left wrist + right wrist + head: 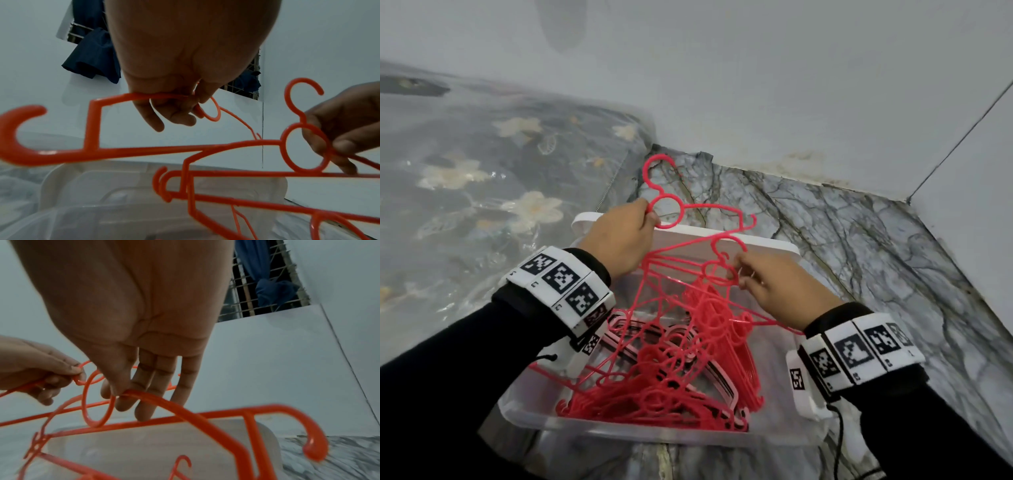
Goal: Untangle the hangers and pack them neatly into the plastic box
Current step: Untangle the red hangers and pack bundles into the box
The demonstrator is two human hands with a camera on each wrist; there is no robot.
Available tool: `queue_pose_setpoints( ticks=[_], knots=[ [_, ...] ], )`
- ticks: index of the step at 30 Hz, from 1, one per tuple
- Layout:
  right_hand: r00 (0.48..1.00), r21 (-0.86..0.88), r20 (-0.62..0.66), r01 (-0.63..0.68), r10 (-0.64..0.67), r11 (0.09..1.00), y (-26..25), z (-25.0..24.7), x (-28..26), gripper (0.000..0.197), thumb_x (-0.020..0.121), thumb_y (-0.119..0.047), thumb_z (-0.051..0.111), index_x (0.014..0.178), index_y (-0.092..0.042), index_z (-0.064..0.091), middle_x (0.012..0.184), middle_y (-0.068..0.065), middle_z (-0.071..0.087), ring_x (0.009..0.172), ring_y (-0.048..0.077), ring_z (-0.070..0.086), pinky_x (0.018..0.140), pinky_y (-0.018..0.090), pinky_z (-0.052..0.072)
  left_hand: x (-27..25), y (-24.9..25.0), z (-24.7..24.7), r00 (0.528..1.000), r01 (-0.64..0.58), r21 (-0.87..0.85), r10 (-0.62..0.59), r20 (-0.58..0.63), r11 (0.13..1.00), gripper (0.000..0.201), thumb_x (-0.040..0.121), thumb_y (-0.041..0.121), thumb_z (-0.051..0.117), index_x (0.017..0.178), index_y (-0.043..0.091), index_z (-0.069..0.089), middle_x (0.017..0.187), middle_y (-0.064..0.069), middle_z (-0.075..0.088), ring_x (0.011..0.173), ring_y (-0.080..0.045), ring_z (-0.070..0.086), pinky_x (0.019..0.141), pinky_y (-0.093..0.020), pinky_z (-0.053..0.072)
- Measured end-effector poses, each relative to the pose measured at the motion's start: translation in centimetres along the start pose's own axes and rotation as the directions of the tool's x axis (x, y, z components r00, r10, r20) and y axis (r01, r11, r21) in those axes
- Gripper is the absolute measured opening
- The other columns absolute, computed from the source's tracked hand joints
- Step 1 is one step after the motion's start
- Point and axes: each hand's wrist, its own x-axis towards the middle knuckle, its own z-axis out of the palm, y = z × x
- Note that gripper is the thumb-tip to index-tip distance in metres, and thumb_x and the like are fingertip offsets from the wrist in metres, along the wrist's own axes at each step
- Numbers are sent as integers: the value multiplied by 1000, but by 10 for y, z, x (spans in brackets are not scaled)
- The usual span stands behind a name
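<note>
Sitting on the marble-patterned floor [859,222] beside a floral-covered mattress [482,154]: a clear plastic box [619,428] holding a tangled heap of red hangers [671,377]. Pinching the neck ring of one lifted hanger [688,212] above the box: left hand [619,236]. Pinching the ring of a second hanger [304,149] with thumb and fingertips: right hand [780,287]; showing no readable writing, only black-and-white code squares: wristbands [561,284].

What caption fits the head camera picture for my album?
Two hands, left hand and right hand, lift tangled red hangers above a plastic box.
</note>
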Motion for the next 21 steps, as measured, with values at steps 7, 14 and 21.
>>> queue_pose_setpoints(
  ticks=[7, 14, 21],
  knots=[
    [994, -109, 106, -23, 35, 994, -5, 24, 5, 28, 89, -3, 44, 110, -15, 57, 104, 7, 64, 97, 26, 60, 81, 35, 47, -9, 1, -10, 999, -21, -11, 20, -27, 1000, 24, 100, 22, 38, 99, 11, 60, 83, 3, 54, 84, -21, 52, 75, -31, 38],
    [965, -176, 262, 77, -29, 981, -21, 59, 12, 27, 92, -5, 41, 112, -16, 55, 112, 9, 62, 105, 29, 58, 82, 40, 48, -10, 1, -12, 998, -50, 153, 42, 55, 987, 25, 100, 28, 36, 97, 17, 58, 99, -4, 64, 93, -29, 58, 85, -47, 46],
    [994, 116, 42, 97, -102, 988, -17, 21, 20, 17, 92, -3, 49, 104, -9, 60, 102, 5, 64, 93, 18, 57, 77, 22, 36, -3, -5, -8, 995, -34, 92, 24, 101, 995, 20, 100, 27, 39, 87, 19, 52, 76, 7, 51, 78, -21, 46, 69, -31, 34]
  ],
)
